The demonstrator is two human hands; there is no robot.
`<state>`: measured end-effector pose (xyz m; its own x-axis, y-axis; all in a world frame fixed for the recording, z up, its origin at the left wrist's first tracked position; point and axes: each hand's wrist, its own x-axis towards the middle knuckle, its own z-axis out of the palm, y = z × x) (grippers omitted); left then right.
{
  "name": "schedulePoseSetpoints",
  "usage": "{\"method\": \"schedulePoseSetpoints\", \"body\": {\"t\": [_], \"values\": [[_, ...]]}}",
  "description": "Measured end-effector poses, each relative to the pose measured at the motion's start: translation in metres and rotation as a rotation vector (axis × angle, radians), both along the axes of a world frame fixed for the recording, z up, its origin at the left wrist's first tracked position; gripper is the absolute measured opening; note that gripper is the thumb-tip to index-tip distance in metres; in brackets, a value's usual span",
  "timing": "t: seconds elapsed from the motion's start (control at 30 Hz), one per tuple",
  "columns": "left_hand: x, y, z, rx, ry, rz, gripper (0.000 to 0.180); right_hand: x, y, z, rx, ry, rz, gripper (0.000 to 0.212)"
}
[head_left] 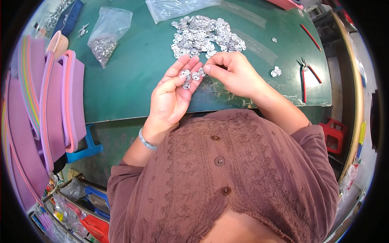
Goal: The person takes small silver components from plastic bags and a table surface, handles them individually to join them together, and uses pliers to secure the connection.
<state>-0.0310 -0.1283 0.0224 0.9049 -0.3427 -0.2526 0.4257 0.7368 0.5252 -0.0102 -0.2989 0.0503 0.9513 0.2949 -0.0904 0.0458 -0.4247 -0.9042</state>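
My left hand (172, 95) is turned palm up, its fingers slightly curled under several small round silver openwork metal charms (186, 85). Its thumb lies over some of them. At those fingertips, my right hand (235, 75) pinches one silver charm (201, 72) between thumb and forefinger. Just beyond both hands, a large heap of the same charms (196, 34) spreads over the green tabletop (142, 85). To the right of my right hand lies a small cluster of charms (276, 71), with a single charm (274, 39) farther off.
Red-handled pliers (304, 77) and a red stick-like tool (311, 37) lie at the right. A clear bag of small metal parts (106, 42) is at the left, beside stacked purple baskets (54, 105). Another clear bag (170, 8) lies at the back. A red stool (334, 133) stands below the right edge.
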Motion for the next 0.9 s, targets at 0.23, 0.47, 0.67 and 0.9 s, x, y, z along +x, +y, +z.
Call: {"method": "schedulePoseSetpoints", "body": {"t": [0.23, 0.47, 0.67, 0.9], "values": [[0.005, 0.002, -0.004, -0.101, 0.046, 0.004, 0.042, 0.003, -0.004, -0.005, 0.033, 0.141, -0.035, 0.021], [0.007, 0.003, -0.005, -0.079, 0.041, -0.006, 0.041, 0.004, -0.005, -0.007, 0.091, 0.212, -0.040, 0.020], [0.008, 0.005, -0.006, -0.074, 0.018, -0.012, 0.040, 0.005, -0.004, -0.009, 0.107, 0.243, -0.031, 0.019], [0.008, 0.007, -0.005, -0.073, 0.030, -0.012, 0.038, 0.006, -0.002, -0.020, 0.178, 0.204, -0.004, 0.016]]}}
